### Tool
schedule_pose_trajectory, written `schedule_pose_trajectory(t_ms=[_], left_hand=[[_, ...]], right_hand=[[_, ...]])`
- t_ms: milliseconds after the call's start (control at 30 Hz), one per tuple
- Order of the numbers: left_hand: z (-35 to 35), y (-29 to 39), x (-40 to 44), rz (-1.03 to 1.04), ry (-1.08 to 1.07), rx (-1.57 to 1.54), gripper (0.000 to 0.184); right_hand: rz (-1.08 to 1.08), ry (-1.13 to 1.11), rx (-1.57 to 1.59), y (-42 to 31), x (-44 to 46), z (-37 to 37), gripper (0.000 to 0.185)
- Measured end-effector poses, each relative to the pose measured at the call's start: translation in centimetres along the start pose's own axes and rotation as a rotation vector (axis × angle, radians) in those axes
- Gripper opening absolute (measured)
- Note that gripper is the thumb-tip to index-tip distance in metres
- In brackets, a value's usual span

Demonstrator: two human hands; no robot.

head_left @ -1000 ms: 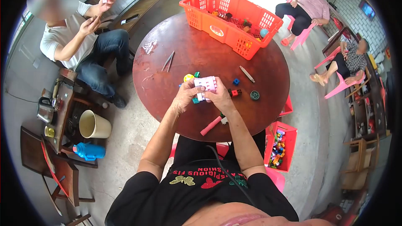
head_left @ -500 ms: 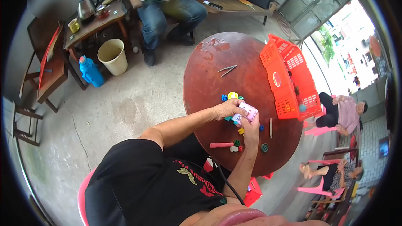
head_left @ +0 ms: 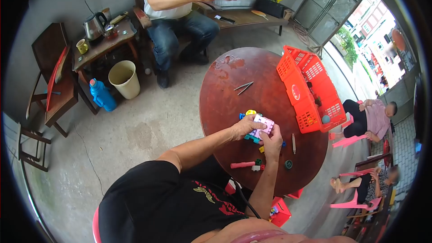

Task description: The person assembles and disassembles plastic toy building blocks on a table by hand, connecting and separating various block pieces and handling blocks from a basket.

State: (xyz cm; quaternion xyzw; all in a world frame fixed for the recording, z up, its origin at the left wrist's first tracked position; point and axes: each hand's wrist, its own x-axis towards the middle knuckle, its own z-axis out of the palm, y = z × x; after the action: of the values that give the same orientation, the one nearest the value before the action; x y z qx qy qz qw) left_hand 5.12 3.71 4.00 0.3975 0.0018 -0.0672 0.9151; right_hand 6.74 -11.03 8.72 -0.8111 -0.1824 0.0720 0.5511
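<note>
A pink and lilac toy block piece with notched edges is held up over the near part of the round table. My left hand grips it from the left, thumb on its face. My right hand pinches its lower right edge. Teal blocks lie just under my left hand, and a yellow block and a blue block are behind it. Closer to me are a small yellow block, a pink rod, a white block and a green round piece.
A red basket stands on the right of the brown table. Metal tweezers lie beyond my hands, a pale slim stick to the right. Across, a seated person holds something pink. Two more people sit at far right.
The pink and lilac piece has turned slightly between my hands, which keep hold of it. My view has tilted, so the scene sits lower in the frame.
</note>
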Motion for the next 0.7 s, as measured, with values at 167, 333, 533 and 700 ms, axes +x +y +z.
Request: schedule_pose_trajectory(t_ms=[167, 333, 533, 700], left_hand=[[-0.5, -0.5, 0.8, 0.146, 0.078, 0.076, 0.032], [-1.8, -0.3, 1.5, 0.138, 0.133, -0.039, 0.024], [-3.5, 3.7, 1.0, 0.155, 0.173, -0.209, 0.025], [-5.3, 2.4, 1.7, 0.079, 0.123, -0.077, 0.031]], right_hand=[[-0.112, 0.04, -0.022, -0.1, 0.7, -0.1, 0.037], [-0.069, -0.015, -0.053, 0.7, 2.8, 1.7, 0.04], [0.001, -0.235, 0.162, -0.7, 8.9, 3.4, 0.03], [-0.011, -0.207, 0.145, 0.7, 6.9, 3.4, 0.029]])
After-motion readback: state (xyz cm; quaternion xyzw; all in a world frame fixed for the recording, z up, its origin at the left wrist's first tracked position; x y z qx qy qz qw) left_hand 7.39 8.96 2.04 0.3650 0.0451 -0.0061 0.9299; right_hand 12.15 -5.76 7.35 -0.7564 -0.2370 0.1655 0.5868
